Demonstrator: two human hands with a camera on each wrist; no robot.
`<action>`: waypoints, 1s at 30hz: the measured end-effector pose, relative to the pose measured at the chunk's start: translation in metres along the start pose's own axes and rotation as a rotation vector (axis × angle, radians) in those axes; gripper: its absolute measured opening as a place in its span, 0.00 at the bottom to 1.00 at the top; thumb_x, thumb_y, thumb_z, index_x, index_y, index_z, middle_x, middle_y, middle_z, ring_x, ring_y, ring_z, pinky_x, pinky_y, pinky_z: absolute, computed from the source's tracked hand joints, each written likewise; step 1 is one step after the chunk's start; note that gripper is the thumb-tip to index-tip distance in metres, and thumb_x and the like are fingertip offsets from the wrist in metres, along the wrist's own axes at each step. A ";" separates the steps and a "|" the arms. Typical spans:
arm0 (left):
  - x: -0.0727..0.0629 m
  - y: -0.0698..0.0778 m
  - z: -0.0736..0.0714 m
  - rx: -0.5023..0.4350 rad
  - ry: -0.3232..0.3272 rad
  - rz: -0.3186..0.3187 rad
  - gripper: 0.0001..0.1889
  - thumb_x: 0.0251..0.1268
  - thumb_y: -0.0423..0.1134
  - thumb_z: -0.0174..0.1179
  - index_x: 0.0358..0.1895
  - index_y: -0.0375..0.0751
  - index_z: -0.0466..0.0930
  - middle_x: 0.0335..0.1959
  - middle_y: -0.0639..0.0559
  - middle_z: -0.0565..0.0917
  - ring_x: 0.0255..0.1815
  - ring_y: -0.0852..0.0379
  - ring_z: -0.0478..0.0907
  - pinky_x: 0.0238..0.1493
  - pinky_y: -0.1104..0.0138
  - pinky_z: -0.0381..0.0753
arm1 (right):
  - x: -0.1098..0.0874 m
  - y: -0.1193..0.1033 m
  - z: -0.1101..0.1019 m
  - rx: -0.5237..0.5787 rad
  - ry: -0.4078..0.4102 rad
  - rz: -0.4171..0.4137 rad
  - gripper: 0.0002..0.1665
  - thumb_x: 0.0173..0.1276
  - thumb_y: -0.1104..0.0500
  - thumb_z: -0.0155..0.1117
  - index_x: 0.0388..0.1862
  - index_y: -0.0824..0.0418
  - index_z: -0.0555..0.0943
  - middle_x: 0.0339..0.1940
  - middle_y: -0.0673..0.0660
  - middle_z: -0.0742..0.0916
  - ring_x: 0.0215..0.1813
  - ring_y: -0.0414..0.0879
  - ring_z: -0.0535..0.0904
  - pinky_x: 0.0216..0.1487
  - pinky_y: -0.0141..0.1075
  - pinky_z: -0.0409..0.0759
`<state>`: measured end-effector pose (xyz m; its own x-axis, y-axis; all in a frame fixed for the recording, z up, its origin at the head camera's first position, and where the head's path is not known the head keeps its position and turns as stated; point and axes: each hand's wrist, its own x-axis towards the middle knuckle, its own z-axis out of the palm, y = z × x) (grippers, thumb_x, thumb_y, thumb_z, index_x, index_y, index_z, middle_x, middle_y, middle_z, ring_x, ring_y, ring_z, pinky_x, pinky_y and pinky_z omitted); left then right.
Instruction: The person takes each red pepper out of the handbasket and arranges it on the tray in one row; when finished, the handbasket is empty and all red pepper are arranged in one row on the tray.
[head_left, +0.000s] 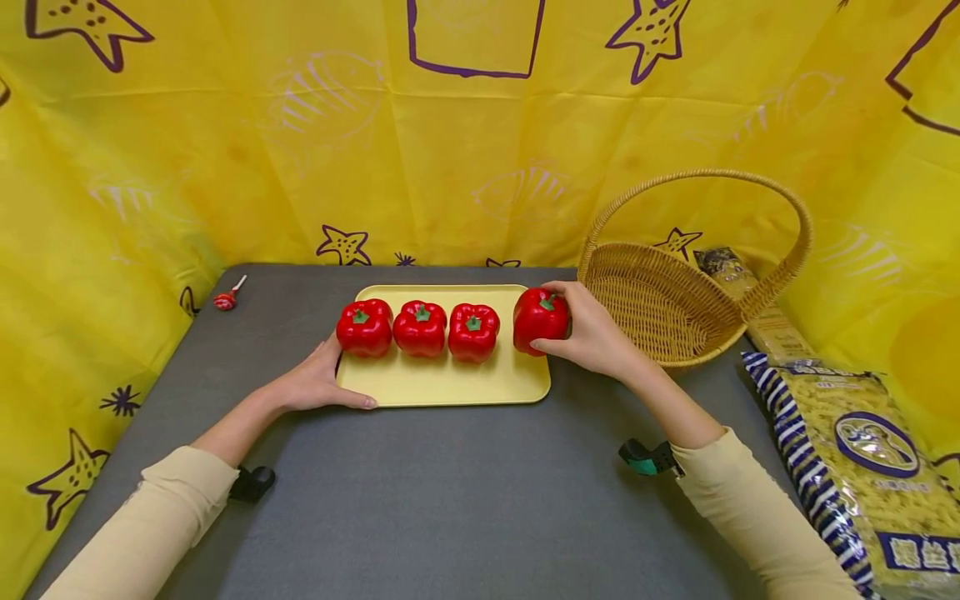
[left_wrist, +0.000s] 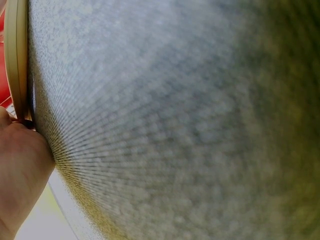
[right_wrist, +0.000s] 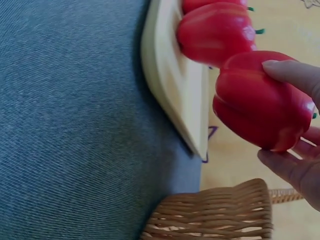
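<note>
My right hand [head_left: 588, 329] grips a red bell pepper [head_left: 536, 321] with a green stem, thumb in front and fingers behind. In the right wrist view this bell pepper [right_wrist: 262, 102] is held up off the tray, over its right end. Three more red bell peppers [head_left: 420, 329] stand in a row on the pale yellow rectangular tray [head_left: 450, 387]. My left hand [head_left: 318, 379] holds the tray's front left corner, its thumb along the front rim and its fingers beside the leftmost pepper, partly hidden. The left wrist view shows this hand [left_wrist: 22, 170] at the tray's rim.
A wicker basket [head_left: 652, 308] with a tall handle stands right of the tray. Beyond it lies a slim package [head_left: 772, 325], and a large bag of pasta [head_left: 862, 467] is at the right edge. A red lollipop [head_left: 225, 300] lies at the far left of the grey table [head_left: 450, 500].
</note>
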<state>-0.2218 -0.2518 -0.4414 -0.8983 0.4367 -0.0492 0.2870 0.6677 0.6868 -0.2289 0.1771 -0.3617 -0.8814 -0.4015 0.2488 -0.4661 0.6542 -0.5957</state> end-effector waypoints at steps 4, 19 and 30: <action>0.000 0.000 -0.001 0.001 0.000 0.003 0.68 0.40 0.59 0.77 0.78 0.51 0.35 0.75 0.44 0.51 0.71 0.42 0.51 0.67 0.37 0.50 | 0.001 0.003 0.007 -0.021 -0.011 -0.034 0.48 0.52 0.57 0.80 0.68 0.67 0.65 0.60 0.63 0.73 0.59 0.55 0.71 0.58 0.51 0.75; 0.001 0.001 0.000 0.003 -0.012 -0.011 0.68 0.40 0.60 0.77 0.78 0.52 0.34 0.75 0.44 0.50 0.71 0.42 0.50 0.67 0.36 0.50 | 0.004 0.013 0.024 -0.047 -0.060 -0.115 0.47 0.52 0.58 0.79 0.66 0.68 0.65 0.62 0.64 0.71 0.63 0.56 0.69 0.62 0.50 0.72; 0.000 0.000 0.001 0.010 0.000 -0.010 0.68 0.39 0.60 0.77 0.78 0.51 0.35 0.75 0.44 0.51 0.71 0.42 0.51 0.67 0.37 0.51 | 0.005 0.018 0.031 -0.080 -0.065 -0.171 0.48 0.51 0.59 0.80 0.67 0.68 0.64 0.61 0.64 0.72 0.63 0.55 0.68 0.63 0.48 0.70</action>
<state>-0.2216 -0.2512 -0.4420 -0.9014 0.4294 -0.0559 0.2810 0.6782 0.6790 -0.2392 0.1665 -0.3950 -0.7832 -0.5502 0.2896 -0.6156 0.6206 -0.4857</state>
